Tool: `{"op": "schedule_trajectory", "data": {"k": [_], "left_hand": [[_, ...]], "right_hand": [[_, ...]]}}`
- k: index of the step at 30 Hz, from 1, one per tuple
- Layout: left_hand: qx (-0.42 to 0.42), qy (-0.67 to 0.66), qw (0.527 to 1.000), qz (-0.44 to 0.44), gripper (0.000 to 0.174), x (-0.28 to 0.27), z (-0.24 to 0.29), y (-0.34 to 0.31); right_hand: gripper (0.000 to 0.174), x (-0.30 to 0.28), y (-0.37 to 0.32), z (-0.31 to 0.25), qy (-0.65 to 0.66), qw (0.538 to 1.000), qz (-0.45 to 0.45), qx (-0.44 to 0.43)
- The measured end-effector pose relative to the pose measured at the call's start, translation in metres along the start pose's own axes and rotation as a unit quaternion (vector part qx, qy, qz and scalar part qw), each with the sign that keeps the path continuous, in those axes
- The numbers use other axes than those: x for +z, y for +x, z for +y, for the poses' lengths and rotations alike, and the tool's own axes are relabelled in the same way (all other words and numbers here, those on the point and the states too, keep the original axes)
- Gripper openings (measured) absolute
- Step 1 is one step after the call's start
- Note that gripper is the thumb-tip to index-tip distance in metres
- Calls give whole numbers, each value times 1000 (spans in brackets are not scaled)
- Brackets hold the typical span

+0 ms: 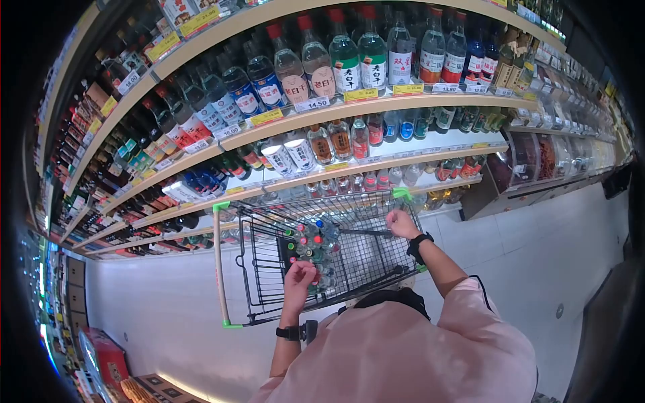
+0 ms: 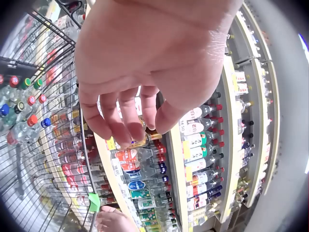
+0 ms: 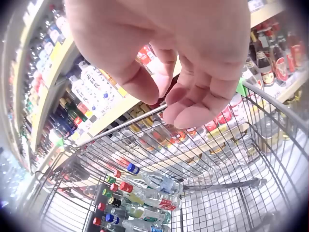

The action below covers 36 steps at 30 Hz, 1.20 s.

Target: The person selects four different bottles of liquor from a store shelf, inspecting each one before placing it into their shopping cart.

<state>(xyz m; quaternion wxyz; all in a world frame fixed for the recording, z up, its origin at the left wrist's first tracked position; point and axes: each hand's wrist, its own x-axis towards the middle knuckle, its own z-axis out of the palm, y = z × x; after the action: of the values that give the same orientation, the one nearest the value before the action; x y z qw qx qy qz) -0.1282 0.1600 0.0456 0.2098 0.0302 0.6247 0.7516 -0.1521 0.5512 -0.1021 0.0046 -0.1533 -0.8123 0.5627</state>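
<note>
Left hand and right hand hang loose, empty, near the shopping cart edges; beside its capped bottles is bare room.

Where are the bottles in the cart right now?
In the head view, the bottles sit left of centre in the cart, just above and right of the left hand.

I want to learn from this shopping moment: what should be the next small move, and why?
I would perhaps move the right hand toward the shelf bottles. It appears to hold nothing, and it is closer to them than the left hand. The cart has bare mesh beside the bottles inside it, so there seems to be room.
</note>
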Motion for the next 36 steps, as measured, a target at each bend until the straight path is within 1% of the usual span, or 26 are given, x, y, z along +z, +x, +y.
{"op": "schedule_trajectory", "data": {"k": [2, 4, 6, 9, 11, 12, 15, 16, 17, 19, 22, 25, 26, 29, 30, 33, 34, 36], "left_hand": [[6, 12, 1000, 13, 8, 2, 5, -3], [14, 5, 1000, 16, 6, 5, 10, -8], [21, 11, 999, 36, 5, 6, 10, -14], [28, -15, 997, 65, 6, 8, 8, -22], [33, -32, 996, 83, 7, 10, 6, -29], [30, -26, 994, 100, 6, 8, 1, -32], [20, -22, 990, 140, 6, 7, -7, -40], [21, -29, 989, 147, 7, 8, -8, -44], [18, -29, 987, 156, 8, 8, -9, -48], [14, -30, 984, 175, 9, 9, -11, -54], [22, -32, 981, 190, 8, 14, -11, -64], [25, -35, 980, 196, 7, 15, -14, -68], [25, -35, 979, 199, 7, 15, -15, -70], [29, -50, 979, 194, 8, 12, -20, -72], [26, -46, 979, 195, 7, 11, -21, -73], [20, -34, 981, 189, 6, 9, -19, -71], [18, -30, 982, 184, 6, 6, -18, -70], [11, -29, 983, 180, 6, 5, -16, -71]], "right_hand": [[13, 0, 18, -16, -5, 1000, 13, -26], [13, -8, 39, -44, -22, 998, 28, -44], [19, -11, 75, -55, -31, 994, 66, -78], [32, -27, 109, -109, -54, 989, 101, -98], [44, -36, 125, -152, -94, 971, 170, -139], [52, -39, 145, -159, -89, 970, 174, -146], [63, -42, 194, -173, -128, 957, 208, -159], [67, -46, 207, -178, -147, 961, 193, -136], [63, -45, 219, -181, -174, 954, 213, -117], [60, -52, 227, -199, -195, 969, 153, -27], [61, -47, 251, -196, -256, 958, 127, 1], [62, -44, 262, -190, -303, 944, 134, 4], [59, -46, 265, -190, -327, 938, 111, 8], [60, -54, 264, -194, -350, 933, 88, -6], [62, -54, 264, -192, -342, 935, 89, 4], [67, -59, 260, -189, -315, 943, 102, -3], [67, -63, 256, -188, -281, 955, 94, 1], [65, -67, 244, -184, -230, 964, 132, -7]]}}
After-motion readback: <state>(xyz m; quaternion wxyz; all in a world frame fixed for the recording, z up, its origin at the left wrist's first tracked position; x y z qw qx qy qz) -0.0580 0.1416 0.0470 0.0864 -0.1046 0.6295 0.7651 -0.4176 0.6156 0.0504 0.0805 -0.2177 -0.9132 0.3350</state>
